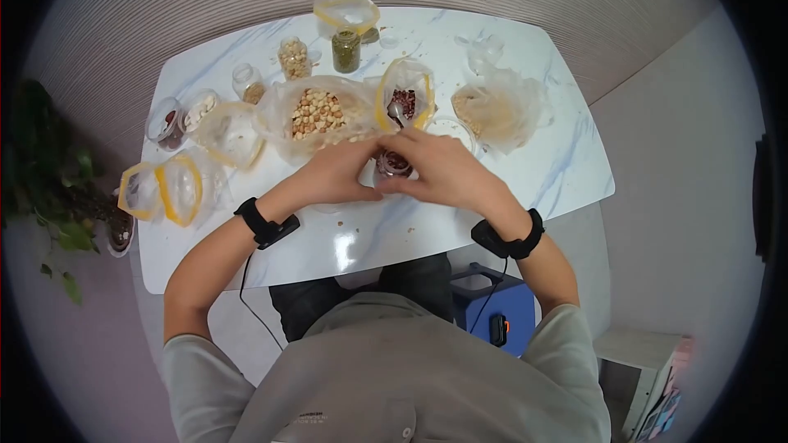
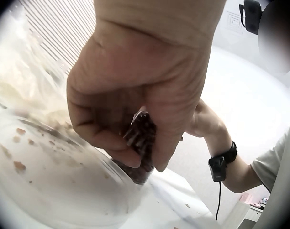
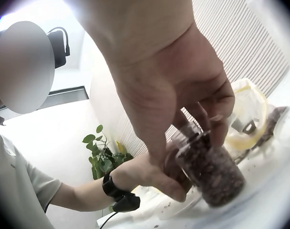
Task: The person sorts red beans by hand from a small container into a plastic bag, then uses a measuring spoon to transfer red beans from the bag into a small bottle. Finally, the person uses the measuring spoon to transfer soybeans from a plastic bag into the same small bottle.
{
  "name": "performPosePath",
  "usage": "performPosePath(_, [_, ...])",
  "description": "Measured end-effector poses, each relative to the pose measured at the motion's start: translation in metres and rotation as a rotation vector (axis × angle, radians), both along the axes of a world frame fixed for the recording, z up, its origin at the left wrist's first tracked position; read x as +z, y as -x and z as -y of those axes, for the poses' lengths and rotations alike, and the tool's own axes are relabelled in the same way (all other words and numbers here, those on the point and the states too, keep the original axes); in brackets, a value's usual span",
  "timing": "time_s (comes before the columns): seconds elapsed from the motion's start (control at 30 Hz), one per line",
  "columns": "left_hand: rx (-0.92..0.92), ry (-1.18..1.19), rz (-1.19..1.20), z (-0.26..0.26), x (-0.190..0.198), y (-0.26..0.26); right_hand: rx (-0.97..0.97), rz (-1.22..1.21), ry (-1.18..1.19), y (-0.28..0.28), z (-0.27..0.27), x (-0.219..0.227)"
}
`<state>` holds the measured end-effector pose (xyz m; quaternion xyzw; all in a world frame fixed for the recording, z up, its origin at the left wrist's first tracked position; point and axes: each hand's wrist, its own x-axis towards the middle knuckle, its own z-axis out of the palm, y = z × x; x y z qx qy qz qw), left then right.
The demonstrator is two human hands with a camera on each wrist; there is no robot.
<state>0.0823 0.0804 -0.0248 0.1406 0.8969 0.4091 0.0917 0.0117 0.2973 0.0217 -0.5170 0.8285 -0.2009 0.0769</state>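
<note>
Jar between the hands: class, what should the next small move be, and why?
Probably ease the right hand off so the jar can take a lid, the left hand steadying it: dark red pieces nearly reach its neck, and no lid shows on it.

No label, brand, number or sign can be read. Small dark lettering (image 1: 309,417) is printed on the front of the grey shirt (image 1: 361,365), but its words cannot be made out.
</note>
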Motion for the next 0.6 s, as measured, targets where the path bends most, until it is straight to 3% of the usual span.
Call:
performPosePath(0.03, [-0.006, 0.024, 0.022, 0.002, 0.000, 0.002, -0.013, 0.023, -0.085, -0.004, 0.001, 0.001])
performPosePath(0.2, [-0.062, 0.029, -0.028, 0.010, -0.017, 0.008, -0.049, 0.055, 0.005, 0.000, 0.002, -0.019])
performPosePath(0.33, [-0.024, -0.011, -0.002, 0.015, -0.008, 0.001, -0.179, 0.081, 0.134, 0.014, -0.008, 0.029])
performPosePath(0.43, [-0.040, -0.022, -0.002, 0.020, -0.005, -0.004, -0.382, 0.044, 0.243, 0.048, -0.016, 0.061])
performPosePath(0.53, [-0.053, -0.010, 0.009, 0.020, 0.000, -0.003, -0.468, -0.120, 0.323, 0.101, -0.011, 0.070])
performPosePath(0.6, [-0.062, -0.010, 0.014, 0.019, -0.001, -0.004, -0.505, -0.142, 0.219, 0.138, -0.004, 0.065])
